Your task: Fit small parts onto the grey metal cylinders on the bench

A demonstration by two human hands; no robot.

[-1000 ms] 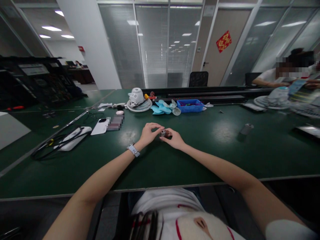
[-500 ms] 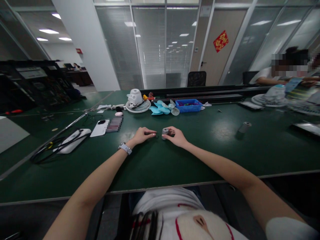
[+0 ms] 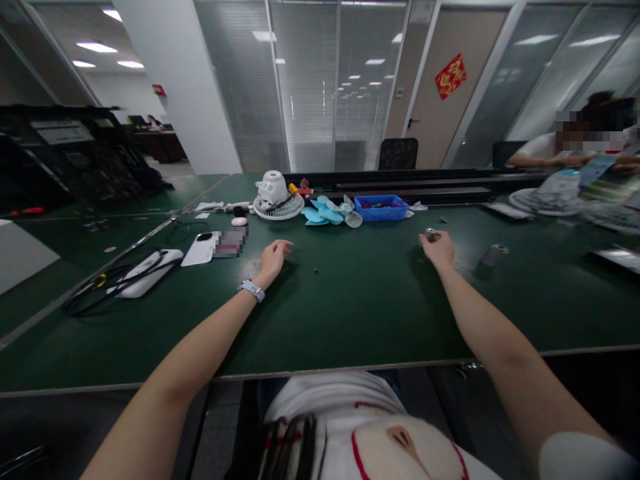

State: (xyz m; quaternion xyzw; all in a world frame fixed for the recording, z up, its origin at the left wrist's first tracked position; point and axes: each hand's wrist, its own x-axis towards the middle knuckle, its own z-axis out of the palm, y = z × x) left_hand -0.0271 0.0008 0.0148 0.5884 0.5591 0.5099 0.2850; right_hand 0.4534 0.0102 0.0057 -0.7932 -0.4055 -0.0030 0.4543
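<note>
My right hand point(image 3: 438, 249) is closed round a small silver cylinder point(image 3: 431, 234), whose top shows above the fingers, over the right part of the green table point(image 3: 370, 320). A second silver cylinder point(image 3: 494, 255) stands on the table to the right of that hand. My left hand point(image 3: 275, 259) holds nothing; its fingers are apart and partly curled, just above the tabletop. Between the hands, nearer the left one, a tiny dark piece point(image 3: 315, 270) lies on the table.
A white fan part point(image 3: 273, 190), light blue fan blades point(image 3: 323, 211) and a blue tray point(image 3: 381, 209) stand at the back. Phones point(image 3: 201, 249) and black cables point(image 3: 90, 293) lie at the left. A person point(image 3: 537, 152) sits at the far right.
My right hand has moved right with the silver cylinder, away from my left hand. My left hand has shifted left, off the tiny dark piece. The view has shifted slightly.
</note>
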